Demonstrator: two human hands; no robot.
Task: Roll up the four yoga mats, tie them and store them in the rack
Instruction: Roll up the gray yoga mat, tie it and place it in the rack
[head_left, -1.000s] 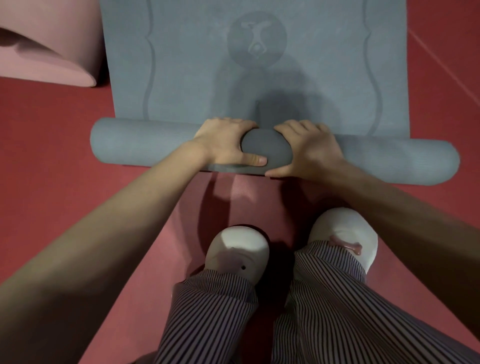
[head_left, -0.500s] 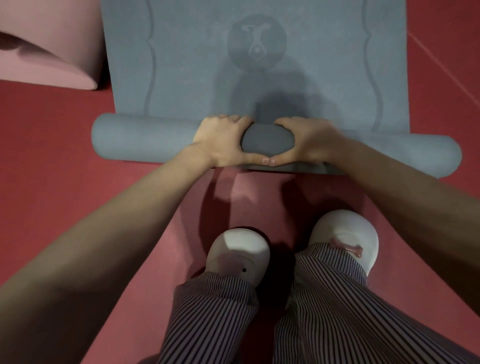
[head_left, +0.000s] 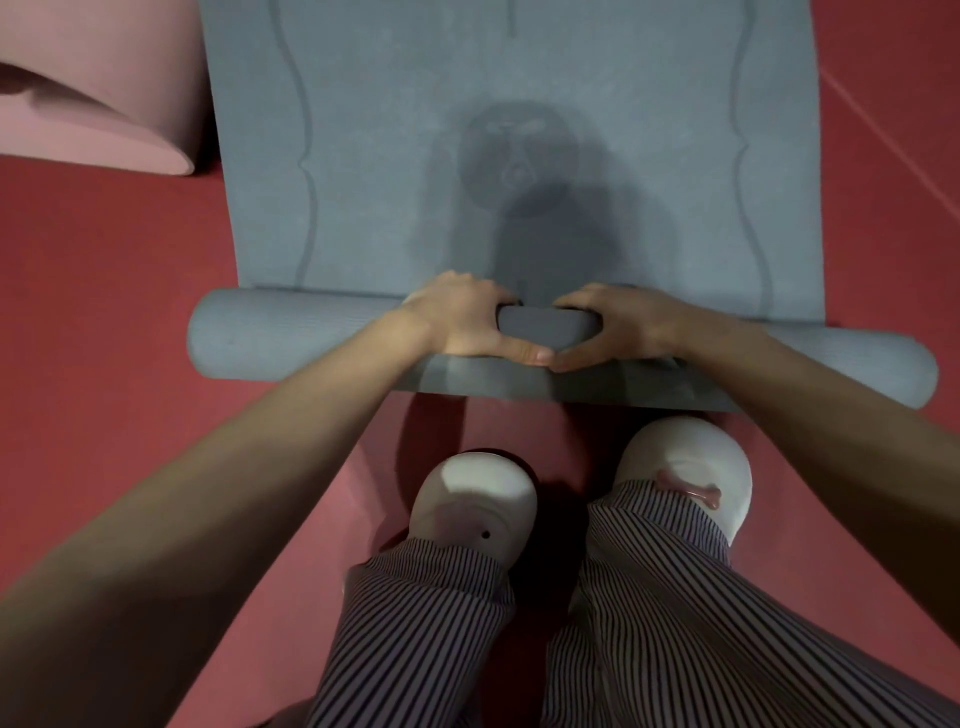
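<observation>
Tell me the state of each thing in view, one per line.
Grey-blue foam yoga mat: partly rolled, far part flat on red floor.
Left hand: grips its rolled part near the middle.
Right hand: grips it alongside, thumb tips touching.
Pink foam mat: not rolled tight, edge curled over.

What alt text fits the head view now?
The left hand and right hand grip the middle of a partly rolled grey yoga mat on a red floor; its flat part stretches ahead. A pink mat lies upper left.

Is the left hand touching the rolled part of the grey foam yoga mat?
Touching. Head view: left hand fingers curl over the rolled grey foam yoga mat.
</observation>
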